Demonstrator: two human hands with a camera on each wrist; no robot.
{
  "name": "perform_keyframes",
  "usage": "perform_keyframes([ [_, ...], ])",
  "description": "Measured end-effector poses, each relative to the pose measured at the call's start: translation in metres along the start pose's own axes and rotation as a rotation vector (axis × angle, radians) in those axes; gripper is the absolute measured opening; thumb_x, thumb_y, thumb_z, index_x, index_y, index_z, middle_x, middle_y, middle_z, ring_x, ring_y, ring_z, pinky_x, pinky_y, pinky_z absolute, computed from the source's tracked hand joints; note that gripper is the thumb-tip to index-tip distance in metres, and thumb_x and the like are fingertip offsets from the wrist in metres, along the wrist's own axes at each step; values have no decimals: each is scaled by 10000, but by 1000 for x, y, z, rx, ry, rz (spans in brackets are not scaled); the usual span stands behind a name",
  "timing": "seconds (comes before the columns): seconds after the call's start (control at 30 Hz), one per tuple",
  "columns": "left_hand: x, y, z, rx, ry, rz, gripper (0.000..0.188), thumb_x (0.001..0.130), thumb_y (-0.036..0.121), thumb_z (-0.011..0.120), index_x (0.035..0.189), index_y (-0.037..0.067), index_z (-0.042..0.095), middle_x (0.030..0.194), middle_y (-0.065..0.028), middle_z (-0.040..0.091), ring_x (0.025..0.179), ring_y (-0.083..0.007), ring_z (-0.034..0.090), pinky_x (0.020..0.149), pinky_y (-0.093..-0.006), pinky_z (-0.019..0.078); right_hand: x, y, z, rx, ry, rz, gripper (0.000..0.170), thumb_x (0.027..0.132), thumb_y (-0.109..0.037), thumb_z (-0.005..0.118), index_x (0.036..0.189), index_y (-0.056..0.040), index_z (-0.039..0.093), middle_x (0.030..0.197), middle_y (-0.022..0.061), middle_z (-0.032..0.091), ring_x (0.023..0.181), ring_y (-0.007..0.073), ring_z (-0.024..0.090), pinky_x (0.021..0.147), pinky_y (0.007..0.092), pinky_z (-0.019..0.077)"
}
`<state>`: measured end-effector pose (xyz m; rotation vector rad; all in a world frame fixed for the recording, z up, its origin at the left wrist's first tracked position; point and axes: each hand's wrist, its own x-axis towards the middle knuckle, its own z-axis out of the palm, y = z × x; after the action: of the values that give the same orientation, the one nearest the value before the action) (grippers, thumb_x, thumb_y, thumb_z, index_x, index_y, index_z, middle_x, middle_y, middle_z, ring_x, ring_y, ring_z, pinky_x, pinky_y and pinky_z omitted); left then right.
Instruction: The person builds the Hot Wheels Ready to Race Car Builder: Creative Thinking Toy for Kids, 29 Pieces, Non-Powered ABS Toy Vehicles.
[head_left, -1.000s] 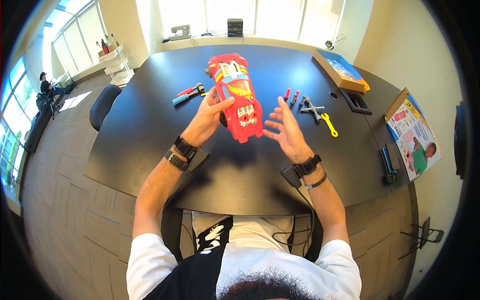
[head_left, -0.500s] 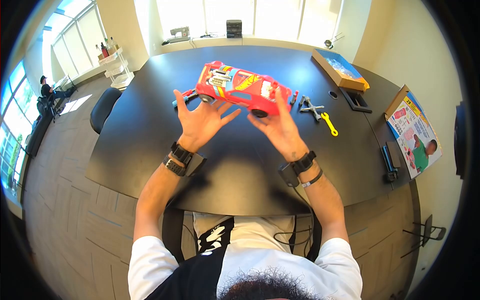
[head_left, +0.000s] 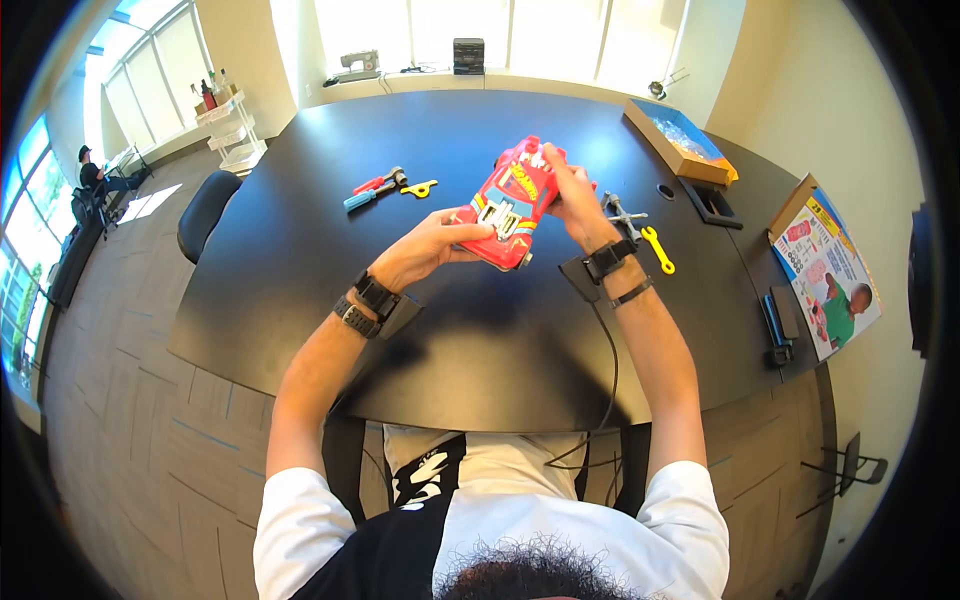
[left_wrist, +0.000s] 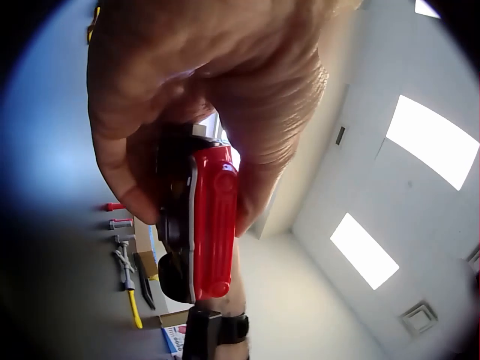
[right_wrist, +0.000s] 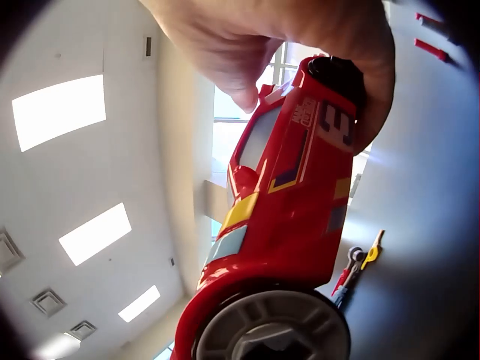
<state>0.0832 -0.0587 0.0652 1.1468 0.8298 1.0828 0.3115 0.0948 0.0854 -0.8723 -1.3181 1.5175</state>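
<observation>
A red toy car [head_left: 518,192] is held above the dark table, tilted, its roof facing up. My left hand [head_left: 428,250] grips its near end, thumb on top beside the silver engine piece and fingers beneath. At the far end my right hand [head_left: 578,205] holds the car, thumb over the top. In the right wrist view the car's side [right_wrist: 300,187] shows a number 3 and a big grey wheel [right_wrist: 274,330]. The left wrist view shows the red end of the car [left_wrist: 215,225] between thumb and fingers.
Left on the table [head_left: 300,300] lie a blue-handled tool [head_left: 365,198], a red-handled one and a yellow piece [head_left: 420,188]. To the right are a grey cross-shaped wrench [head_left: 625,218] and a yellow wrench [head_left: 658,250]. Farther off sit an open cardboard box [head_left: 685,150] and a printed box [head_left: 830,270].
The car has been turned round, so its engine end now points toward me. The left hand let go, spread open, then took hold again; the right hand has taken hold of the far end.
</observation>
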Motion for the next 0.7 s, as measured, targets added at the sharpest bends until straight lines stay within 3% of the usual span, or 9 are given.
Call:
perform_keyframes([
  [0.03, 9, -8, -8, 39, -6, -48, 533, 1046, 220, 772, 1483, -1, 562, 1388, -109, 732, 1219, -178, 742, 1128, -416, 572, -1, 4, 5, -64, 109, -22, 729, 975, -549, 821, 1318, 7, 497, 1262, 160, 688, 1127, 234, 734, 899, 453, 645],
  [0.07, 14, -15, -8, 70, -23, -10, 563, 1009, 232, 827, 1458, -5, 585, 1344, -105, 748, 1175, -168, 748, 1105, -395, 571, 1, 10, 5, -77, 100, -32, 743, 942, -445, 890, 1363, 27, 501, 1257, 161, 702, 1137, 228, 739, 884, 418, 655],
  [0.1, 19, -21, -7, 72, -22, -9, 563, 1009, 232, 827, 1458, -5, 585, 1344, -105, 748, 1175, -168, 748, 1105, -395, 571, 5, 14, 4, -76, 99, -34, 743, 942, -445, 890, 1363, 27, 501, 1257, 161, 702, 1137, 228, 739, 884, 418, 655],
  [0.17, 26, -30, -3, 380, 71, -29, 594, 967, 264, 879, 1426, -4, 614, 1313, -97, 755, 1151, -159, 743, 1058, -375, 578, 16, 26, 1, -146, -43, -46, 778, 923, -398, 914, 1432, 32, 512, 1285, 159, 706, 1111, 231, 747, 891, 400, 650],
  [0.2, 29, -35, -2, 334, 83, -77, 629, 948, 317, 900, 1411, -14, 631, 1281, -89, 763, 1137, -147, 730, 1025, -353, 575, 23, 33, 2, -115, -39, -56, 774, 913, -367, 920, 1466, 40, 563, 1293, 164, 729, 1096, 220, 757, 895, 370, 645],
  [0.4, 58, -54, -34, 332, 101, -149, 576, 978, 324, 867, 1403, -21, 688, 1266, -83, 779, 1116, -142, 737, 1023, -328, 564, 63, 61, -8, -316, -47, -39, 597, 938, -373, 889, 1340, 33, 715, 1177, 148, 793, 1041, 201, 781, 885, 340, 646],
  [0.53, 68, -56, -47, 381, 161, -160, 502, 988, 306, 847, 1355, -23, 750, 1235, -86, 797, 1122, -148, 734, 1032, -324, 550, 84, 79, -8, -341, -81, 18, 590, 975, -418, 855, 1355, 8, 705, 1194, 115, 788, 1012, 176, 783, 840, 355, 656],
  [0.63, 69, -55, -50, 468, 235, -163, 495, 952, 346, 868, 1275, -21, 795, 1161, -72, 806, 1076, -142, 723, 1007, -324, 540, 100, 89, -4, -281, -82, 88, 545, 937, -412, 884, 1261, 7, 756, 1143, 127, 802, 941, 200, 799, 778, 374, 673],
  [0.7, 70, -57, -53, 506, 278, -176, 492, 923, 374, 885, 1214, -18, 826, 1111, -62, 811, 1037, -135, 716, 980, -322, 535, 109, 92, -3, -388, -117, 141, 530, 929, -429, 886, 1233, -11, 767, 1116, 112, 806, 935, 202, 799, 772, 382, 676],
])
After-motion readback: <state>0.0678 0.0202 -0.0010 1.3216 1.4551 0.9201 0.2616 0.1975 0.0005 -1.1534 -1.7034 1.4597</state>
